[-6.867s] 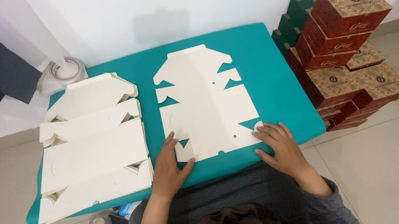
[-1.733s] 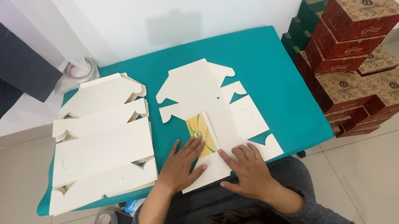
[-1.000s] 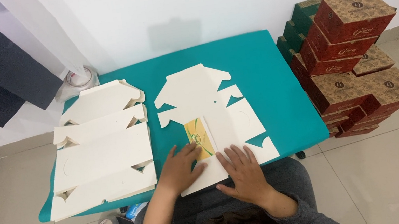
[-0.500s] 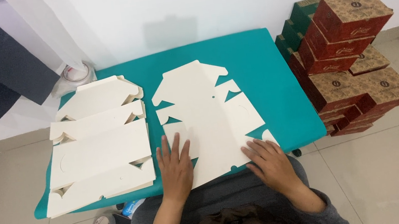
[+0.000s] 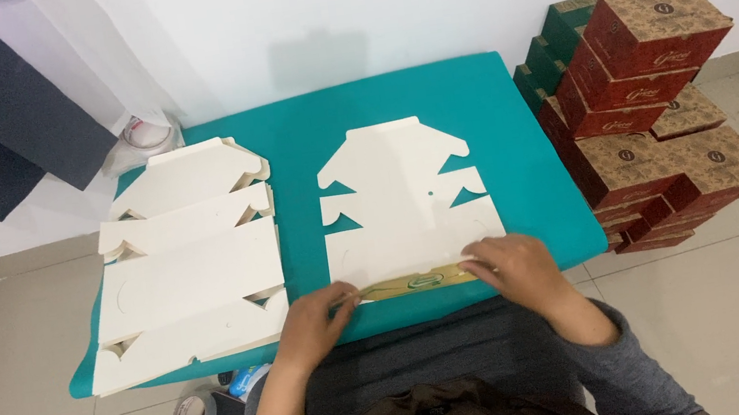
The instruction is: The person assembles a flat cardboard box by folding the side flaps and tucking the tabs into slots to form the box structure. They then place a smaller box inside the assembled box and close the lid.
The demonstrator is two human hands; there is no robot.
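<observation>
A flat white cardboard box blank (image 5: 404,203) lies in the middle of the teal table (image 5: 509,113). Its near flap (image 5: 412,281) is folded up and over, showing a printed gold-brown underside. My left hand (image 5: 316,319) pinches the left end of that folded flap at the table's front edge. My right hand (image 5: 512,267) presses on the flap's right end. Both forearms, in grey sleeves, reach in from the bottom of the view.
A stack of more flat white blanks (image 5: 184,260) covers the table's left part. Red, brown and green printed boxes (image 5: 650,94) are piled on the floor at the right. Tape rolls (image 5: 192,414) lie under the table's front left; another roll (image 5: 147,132) sits at the back left.
Half a second ago the blank lay fully flat under both spread hands. Now its near flap is folded up with the printed side showing, and both hands have closed onto that edge.
</observation>
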